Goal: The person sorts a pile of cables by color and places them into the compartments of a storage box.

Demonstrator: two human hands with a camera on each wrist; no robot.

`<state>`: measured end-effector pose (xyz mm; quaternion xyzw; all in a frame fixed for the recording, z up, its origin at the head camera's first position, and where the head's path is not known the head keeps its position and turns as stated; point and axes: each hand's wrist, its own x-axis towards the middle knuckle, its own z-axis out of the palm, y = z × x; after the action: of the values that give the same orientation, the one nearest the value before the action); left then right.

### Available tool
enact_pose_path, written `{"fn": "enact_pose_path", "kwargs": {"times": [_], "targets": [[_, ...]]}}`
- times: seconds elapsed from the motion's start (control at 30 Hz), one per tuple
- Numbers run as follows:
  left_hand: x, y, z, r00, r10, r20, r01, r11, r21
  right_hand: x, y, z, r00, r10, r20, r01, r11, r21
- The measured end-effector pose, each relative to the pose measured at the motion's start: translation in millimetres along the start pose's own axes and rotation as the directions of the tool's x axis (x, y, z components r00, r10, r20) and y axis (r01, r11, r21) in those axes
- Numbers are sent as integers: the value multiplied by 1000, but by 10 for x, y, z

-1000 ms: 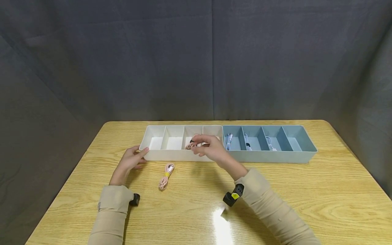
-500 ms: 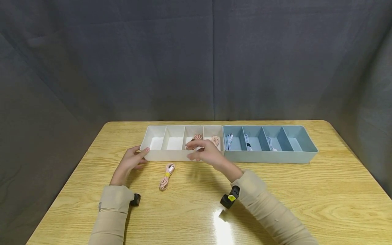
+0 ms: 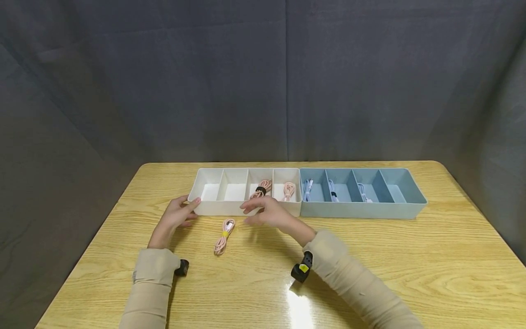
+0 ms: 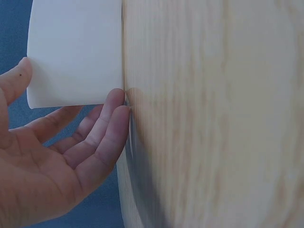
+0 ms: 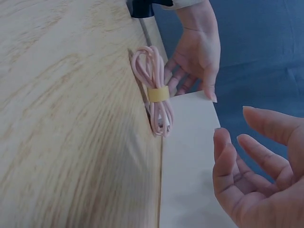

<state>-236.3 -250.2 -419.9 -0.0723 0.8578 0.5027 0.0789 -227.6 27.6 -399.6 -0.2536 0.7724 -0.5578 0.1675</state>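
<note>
At the left end of the white divided box [image 3: 226, 208], my left hand [image 3: 177, 214] holds the corner, thumb on the rim and fingers against the end wall. My right hand [image 3: 269, 213] hovers by the box's front wall, fingers apart and nothing between them. On the table between the hands lies a bundled pink cable [image 3: 220, 242] with a yellow strap; it also shows in the right wrist view. Inside the third compartment from the left is a pink cable bundle [image 3: 265, 185] with a black strap. Another pink cable [image 3: 289, 190] lies in the rightmost compartment.
A blue divided box [image 3: 357, 210] stands end to end with the white one. Three of its compartments hold light blue cables [image 3: 307, 189]. Both boxes are near the far edge of the wooden table [image 3: 411, 274], before a dark curtain [image 3: 349, 91].
My right hand has let go of the black-strapped pink cable in the third compartment and moved out over the front wall, left and nearer. The left hand stays at the corner.
</note>
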Motion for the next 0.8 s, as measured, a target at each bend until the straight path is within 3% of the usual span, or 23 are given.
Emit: {"fn": "enact_pose_path", "kwargs": {"times": [0.13, 0.4, 0.6, 0.8], "targets": [[1, 0, -2, 1000, -1, 5, 1, 1000, -2, 26, 31, 36, 1000, -13, 13, 13, 1000, -11], [1, 0, -5, 1000, -8, 5, 8, 1000, -1, 101, 98, 125, 999, -42, 22, 45, 988, -147], [-1, 6, -6, 1000, -2, 10, 2, 1000, -4, 157, 138, 205, 999, -17, 27, 21, 991, -134], [4, 2, -5, 1000, -7, 11, 7, 1000, -5, 215, 165, 304, 996, 3, 89, 3, 998, -65]]}}
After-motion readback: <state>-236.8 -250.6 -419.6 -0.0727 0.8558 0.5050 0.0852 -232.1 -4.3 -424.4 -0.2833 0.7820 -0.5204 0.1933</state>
